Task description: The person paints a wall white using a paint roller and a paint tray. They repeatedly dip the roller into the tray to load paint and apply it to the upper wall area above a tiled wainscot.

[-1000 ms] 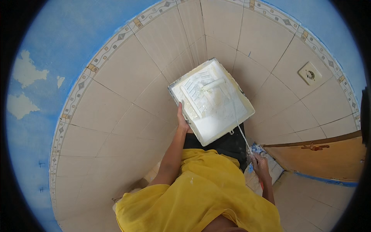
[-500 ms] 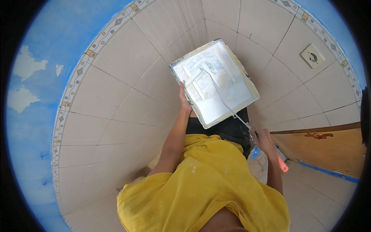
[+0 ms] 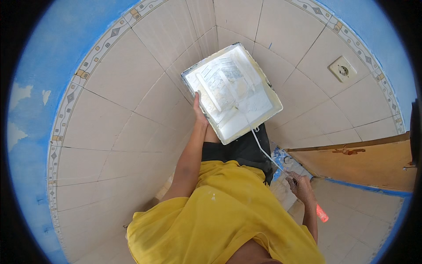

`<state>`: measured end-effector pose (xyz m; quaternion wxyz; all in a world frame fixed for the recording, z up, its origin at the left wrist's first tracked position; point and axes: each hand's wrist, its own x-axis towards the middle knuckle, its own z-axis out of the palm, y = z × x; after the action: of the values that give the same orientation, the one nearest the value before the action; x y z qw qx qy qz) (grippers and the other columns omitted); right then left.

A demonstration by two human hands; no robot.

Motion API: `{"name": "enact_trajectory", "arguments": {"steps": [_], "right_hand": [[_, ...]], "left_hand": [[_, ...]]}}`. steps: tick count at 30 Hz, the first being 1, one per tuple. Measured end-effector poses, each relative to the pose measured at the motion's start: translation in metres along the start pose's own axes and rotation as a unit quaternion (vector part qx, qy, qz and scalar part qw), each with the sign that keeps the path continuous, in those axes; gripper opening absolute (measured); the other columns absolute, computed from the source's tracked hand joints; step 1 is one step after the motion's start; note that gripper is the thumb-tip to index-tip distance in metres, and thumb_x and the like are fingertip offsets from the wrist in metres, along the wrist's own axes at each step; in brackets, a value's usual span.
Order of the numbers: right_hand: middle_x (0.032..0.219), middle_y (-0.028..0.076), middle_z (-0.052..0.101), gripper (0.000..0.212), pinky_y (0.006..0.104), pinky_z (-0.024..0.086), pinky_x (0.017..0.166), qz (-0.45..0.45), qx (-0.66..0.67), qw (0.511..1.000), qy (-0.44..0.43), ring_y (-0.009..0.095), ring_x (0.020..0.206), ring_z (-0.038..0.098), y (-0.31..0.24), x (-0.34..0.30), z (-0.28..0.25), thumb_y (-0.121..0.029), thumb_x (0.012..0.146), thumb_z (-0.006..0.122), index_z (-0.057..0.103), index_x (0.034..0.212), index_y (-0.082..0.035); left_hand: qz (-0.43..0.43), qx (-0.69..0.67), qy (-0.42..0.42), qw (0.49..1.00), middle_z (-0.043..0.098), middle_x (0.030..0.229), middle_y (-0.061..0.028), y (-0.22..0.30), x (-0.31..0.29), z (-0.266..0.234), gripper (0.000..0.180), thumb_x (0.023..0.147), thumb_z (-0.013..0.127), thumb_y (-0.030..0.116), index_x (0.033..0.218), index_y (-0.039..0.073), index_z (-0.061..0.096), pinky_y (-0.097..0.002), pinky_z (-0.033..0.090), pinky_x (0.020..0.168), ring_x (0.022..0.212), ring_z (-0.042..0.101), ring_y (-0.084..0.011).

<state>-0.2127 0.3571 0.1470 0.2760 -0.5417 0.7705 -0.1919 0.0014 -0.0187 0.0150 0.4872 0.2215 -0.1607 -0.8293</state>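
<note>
My left hand grips the left edge of a paint tray, thumb over the rim, the other fingers hidden beneath. The tray is tilted, its ribbed inside coated with white paint. My right hand is closed round a paint roller, out to the right of my body. Its red-orange handle end shows past my wrist. From the hand, the bent metal rod runs up over the tray's near edge into the paint. The roller's head is hard to tell from the white paint.
Beige tiled walls meet in a corner beyond the tray. A patterned border strip separates them from blue painted wall. A socket sits on the right wall. A wooden panel stands low at right, near blue-smeared floor.
My right hand has drawn back, down and to the right, pulling the roller's rod toward me across the tray. The view has shifted a little, so the tray appears farther left.
</note>
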Motion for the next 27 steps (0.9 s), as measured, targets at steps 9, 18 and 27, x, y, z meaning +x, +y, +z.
{"name": "enact_trajectory", "arguments": {"steps": [9, 18, 27], "right_hand": [[0.057, 0.014, 0.053, 0.020, 0.0285, 0.040, 0.047, 0.042, -0.048, 0.996, -0.056, 0.017, 0.043, 0.049, -0.020, 0.015, -0.054, -0.002, 0.076, 0.058, 0.062, 0.095, -0.005], [0.073, 0.019, 0.058, 0.021, 0.0397, 0.043, 0.060, 0.106, -0.091, 0.985, -0.101, 0.035, 0.065, 0.055, -0.048, 0.020, -0.090, -0.008, 0.073, 0.061, 0.063, 0.093, -0.009], [0.047, 0.006, 0.051, 0.022, 0.0253, 0.038, 0.037, 0.123, -0.118, 0.978, -0.118, 0.010, 0.037, 0.049, -0.058, 0.036, -0.117, -0.001, 0.080, 0.054, 0.061, 0.100, -0.006]], "left_hand": [[-0.026, 0.011, 0.082, 0.996, 0.050, 0.116, -0.0168, -0.003, -0.004, -0.023, 0.064, 0.074, 0.055, 0.036, 0.124, -0.001, 0.039, -0.0386, 0.038, 0.091, 0.103, 0.049, -0.0299], [-0.056, -0.001, 0.081, 0.995, 0.051, 0.110, -0.0171, -0.005, -0.013, -0.038, 0.058, 0.070, 0.053, 0.026, 0.120, -0.001, 0.041, -0.0411, 0.039, 0.091, 0.101, 0.050, -0.0313], [-0.046, -0.008, 0.045, 0.998, 0.052, 0.111, -0.0165, -0.005, -0.018, -0.039, 0.054, 0.070, 0.052, 0.020, 0.119, -0.001, 0.041, -0.0416, 0.038, 0.092, 0.101, 0.050, -0.0310]]}}
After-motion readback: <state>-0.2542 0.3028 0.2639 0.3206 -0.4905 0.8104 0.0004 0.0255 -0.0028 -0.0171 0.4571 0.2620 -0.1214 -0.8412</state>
